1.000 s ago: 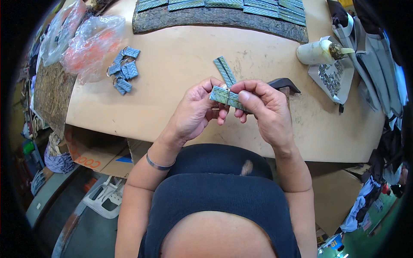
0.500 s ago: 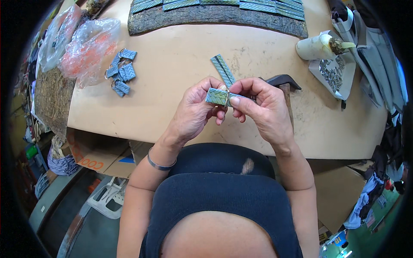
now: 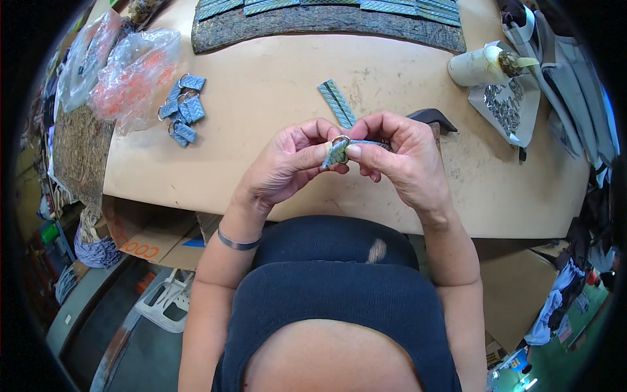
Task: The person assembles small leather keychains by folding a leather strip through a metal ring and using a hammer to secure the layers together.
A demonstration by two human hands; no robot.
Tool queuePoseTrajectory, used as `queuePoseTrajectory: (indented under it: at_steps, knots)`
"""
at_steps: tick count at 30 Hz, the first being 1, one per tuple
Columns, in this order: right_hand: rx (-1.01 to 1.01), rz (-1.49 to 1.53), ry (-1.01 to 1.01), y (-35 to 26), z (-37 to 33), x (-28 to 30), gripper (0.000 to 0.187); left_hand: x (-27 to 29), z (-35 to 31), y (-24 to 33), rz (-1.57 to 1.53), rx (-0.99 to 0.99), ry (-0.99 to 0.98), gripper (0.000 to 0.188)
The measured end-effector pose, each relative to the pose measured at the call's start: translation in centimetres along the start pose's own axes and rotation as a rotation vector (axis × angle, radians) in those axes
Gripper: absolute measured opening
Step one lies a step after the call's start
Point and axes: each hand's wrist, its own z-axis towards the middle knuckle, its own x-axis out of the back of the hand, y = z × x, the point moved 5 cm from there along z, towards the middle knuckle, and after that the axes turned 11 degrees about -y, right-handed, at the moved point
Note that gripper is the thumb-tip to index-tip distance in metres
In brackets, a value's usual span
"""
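Observation:
Both hands meet over the near middle of the table. A patterned blue-green fabric strip [image 3: 336,155] is pinched between them, with a metal ring [image 3: 340,140] around it. My left hand [image 3: 292,159] grips the strip's left end between thumb and fingers. My right hand [image 3: 400,157] pinches it close to the ring, and the strip's other end runs behind that thumb. Just beyond my fingertips lies another strip [image 3: 336,103] with a dark line along it. At the left, several folded fabric tabs with rings [image 3: 191,110] rest in a small pile.
A hammer [image 3: 434,119] lies beside my right hand. Farther right are a paper tray of metal rings [image 3: 506,111] and a white glue bottle [image 3: 475,68]. Plastic bags [image 3: 134,78] sit at the left. A dark board [image 3: 326,29] with rows of strips spans the far side.
The strip between my hands has turned and folded at the ring, which now shows upright. My left thumb has moved over the strip's left end.

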Motion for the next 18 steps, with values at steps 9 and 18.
queuePoseTrajectory:
  at_steps: [9, 18]
  knots:
    - [0.076, 0.012, 0.034, -0.6, -0.7, 0.2, 0.017, -0.3, -0.2, 1.1, 0.253, -0.145, 0.152, 0.015]
    - [0.166, 0.039, 0.067, -0.5, -1.4, 0.5, 0.02, -1.1, 0.1, 1.2, 0.293, -0.225, 0.235, 0.022]
